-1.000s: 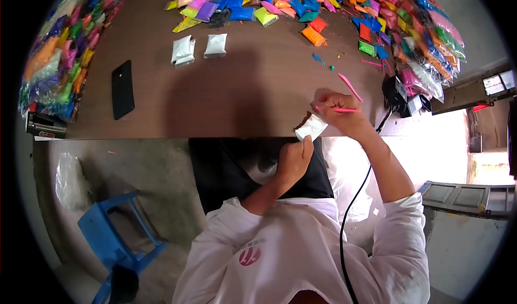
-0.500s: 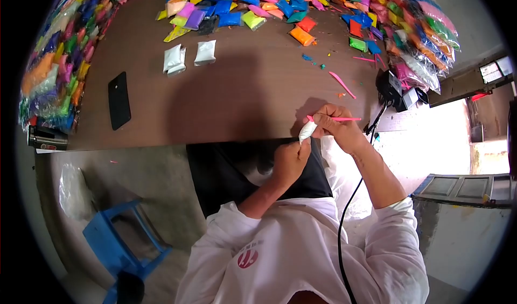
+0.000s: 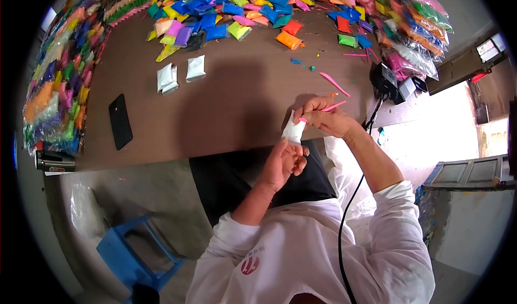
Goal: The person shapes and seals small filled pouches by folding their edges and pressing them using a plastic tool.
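A small white packet (image 3: 293,132), with a clear lower edge, is held up near the front edge of the table. My left hand (image 3: 281,165) pinches its lower end, thumb in front, the other fingers loosely curled. At the packet's upper end is my right hand (image 3: 327,120), closed around a slim pink plastic modelling tool (image 3: 335,106). One end of that tool overlaps the packet; whether it goes inside cannot be made out. Further left on the table lie more white packets, one group overlapping (image 3: 167,79) and a single packet (image 3: 196,68) beside it.
Colourful packets (image 3: 215,32) heap along the back, with bagged stacks (image 3: 54,94) left and right (image 3: 414,29). A phone (image 3: 120,122), another pink tool (image 3: 334,84), coloured scraps and a black adapter (image 3: 384,80) lie on the table (image 3: 145,126). A blue stool (image 3: 124,250) stands on the floor.
The white packet, twisted or bunched before, is now spread flatter and upright. My left hand has turned and opened its grip somewhat; the pink tool now tilts upward. The whole view has shifted slightly.
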`<state>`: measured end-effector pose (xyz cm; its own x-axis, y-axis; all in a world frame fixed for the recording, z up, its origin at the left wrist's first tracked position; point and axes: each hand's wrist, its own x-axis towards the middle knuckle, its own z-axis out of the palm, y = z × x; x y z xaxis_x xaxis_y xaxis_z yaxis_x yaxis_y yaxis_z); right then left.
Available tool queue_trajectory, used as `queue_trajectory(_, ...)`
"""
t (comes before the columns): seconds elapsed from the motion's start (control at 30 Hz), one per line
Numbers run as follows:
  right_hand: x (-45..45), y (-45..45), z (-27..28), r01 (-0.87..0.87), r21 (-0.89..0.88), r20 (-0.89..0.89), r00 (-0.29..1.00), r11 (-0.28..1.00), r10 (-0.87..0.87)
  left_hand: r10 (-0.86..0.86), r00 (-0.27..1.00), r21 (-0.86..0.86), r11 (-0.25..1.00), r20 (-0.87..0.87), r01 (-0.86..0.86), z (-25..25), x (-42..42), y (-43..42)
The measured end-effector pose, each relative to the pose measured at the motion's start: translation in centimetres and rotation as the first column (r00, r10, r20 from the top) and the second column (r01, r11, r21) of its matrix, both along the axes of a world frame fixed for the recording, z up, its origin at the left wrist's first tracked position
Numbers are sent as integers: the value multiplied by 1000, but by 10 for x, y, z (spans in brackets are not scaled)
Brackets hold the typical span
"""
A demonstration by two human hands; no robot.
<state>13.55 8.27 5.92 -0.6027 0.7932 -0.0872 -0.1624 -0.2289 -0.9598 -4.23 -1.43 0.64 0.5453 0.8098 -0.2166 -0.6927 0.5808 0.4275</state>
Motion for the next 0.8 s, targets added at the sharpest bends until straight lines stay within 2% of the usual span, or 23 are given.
queue_trajectory(0.17, -3, -3, 13, -13, -13, 146, 989, 1000, 15, 29, 998, -34, 999, -56, -31, 2, 17, 2)
queue_trajectory(0.23, -2, -5, 11, -63, 302, 406, 911, 951, -68, 54, 995, -59, 997, -80, -59, 4, 19, 4)
queue_trajectory(0.27, 0, -9, 9, -58, 300, 404, 912, 952, -72, 72, 987, -54, 995, -142, -81, 4, 21, 4)
queue_trajectory(0.33, 7, -16, 7, 30, 648, 397, 840, 761, -371, 87, 976, -47, 994, -202, -98, 4, 23, 5)
queue_trajectory(0.37, 10, -20, 9, 31, 647, 397, 839, 762, -371, 82, 970, -40, 995, -231, -93, 3, 23, 4)
queue_trajectory(0.4, 12, -25, 13, 111, 622, 379, 824, 775, -422, 77, 962, -33, 996, -260, -89, 2, 23, 4)
queue_trajectory(0.43, 13, -31, 16, 193, 593, 362, 804, 782, -473, 74, 962, -36, 996, -262, -86, 1, 24, 3)
queue_trajectory(0.47, 11, -35, 16, 196, 591, 361, 803, 782, -474, 107, 965, -43, 992, -238, -121, 0, 27, 4)
queue_trajectory(0.53, 2, -43, 16, -38, 838, 358, 791, 545, -496, 132, 967, -54, 988, -218, -147, 0, 29, 3)
queue_trajectory(0.6, 4, -42, 1, -68, 844, 383, 771, 532, -509, 143, 946, -19, 988, -291, -156, 1, 30, 3)
queue_trajectory(0.67, 13, -31, -5, -154, 861, 450, 677, 485, -583, 125, 941, -39, 989, -314, -144, 1, 29, 3)
queue_trajectory(0.7, 13, -28, -5, -100, 885, 427, 563, 454, -708, 113, 935, -59, 988, -335, -140, 1, 29, 4)
queue_trajectory(0.73, 15, -33, -5, -97, 883, 430, 560, 460, -708, 106, 936, -65, 989, -336, -135, 1, 29, 0)
queue_trajectory(0.8, 15, -31, 2, -72, 819, 509, 550, 569, -662, 133, 935, -52, 986, -330, -158, 3, 28, 2)
